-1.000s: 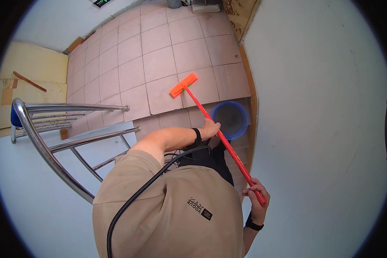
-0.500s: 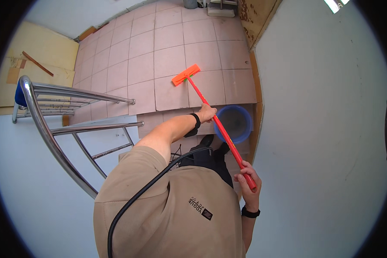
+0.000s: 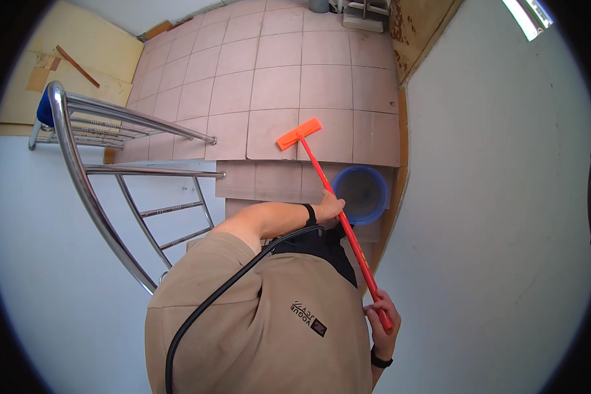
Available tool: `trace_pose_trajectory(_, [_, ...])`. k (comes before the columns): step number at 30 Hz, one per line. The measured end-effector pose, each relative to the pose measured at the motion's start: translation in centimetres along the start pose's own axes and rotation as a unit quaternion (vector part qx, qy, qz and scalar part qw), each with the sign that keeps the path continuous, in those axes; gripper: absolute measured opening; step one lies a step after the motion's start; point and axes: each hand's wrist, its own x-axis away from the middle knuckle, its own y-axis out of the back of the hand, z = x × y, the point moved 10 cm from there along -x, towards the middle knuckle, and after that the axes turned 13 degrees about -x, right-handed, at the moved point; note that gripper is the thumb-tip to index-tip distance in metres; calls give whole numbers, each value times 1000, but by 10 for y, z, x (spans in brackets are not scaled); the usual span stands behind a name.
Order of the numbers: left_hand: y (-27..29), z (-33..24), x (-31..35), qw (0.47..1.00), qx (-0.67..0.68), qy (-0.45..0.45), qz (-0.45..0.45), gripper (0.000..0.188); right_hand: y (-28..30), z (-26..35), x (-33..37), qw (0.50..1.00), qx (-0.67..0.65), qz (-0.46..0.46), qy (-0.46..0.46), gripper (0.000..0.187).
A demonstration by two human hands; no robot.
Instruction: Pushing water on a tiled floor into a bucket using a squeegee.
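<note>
Both my hands are closed around the red handle of a long-handled floor brush. My left hand grips it partway down the shaft, beside a blue bucket. Close to my right side, my right hand wraps the handle's top end. The brush's orange head is over the pink floor tiles, near the edge of the step. Its bristles are mostly hidden beneath it, and I cannot tell how firmly it touches the floor. The blue bucket stands on the step below, with dark liquid apparently inside.
A shiny metal handrail curves along the left. Steps drop from the tiled landing toward me. A pale wall rises on the right. A dustpan stands at the far end, and a black cable crosses my front.
I have drawn the brush back toward me, its head nearer the step's edge. Both hands have come closer to my body, still holding the handle. The whole view has shifted slightly.
</note>
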Motion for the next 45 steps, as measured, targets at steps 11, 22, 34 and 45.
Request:
trace_pose_trajectory(11, [-26, -18, 39, 998, 26, 54, 9, 48, 20, 60, -6, 988, 120, 63, 77, 11])
trace_pose_trajectory(22, [63, 9, -26, 998, 5, 60, 9, 53, -64, 44, -50, 984, 119, 94, 96, 8])
trace_pose_trajectory(34, [176, 1, -22, 998, -45, 19, 29, 54, -209, -1, -29, 977, 132, 13, 165, 7])
trace_pose_trajectory(45, [242, 50, -85, 956, -191, 155, -158, 50, -268, -27, 10, 984, 107, -45, 134, 12])
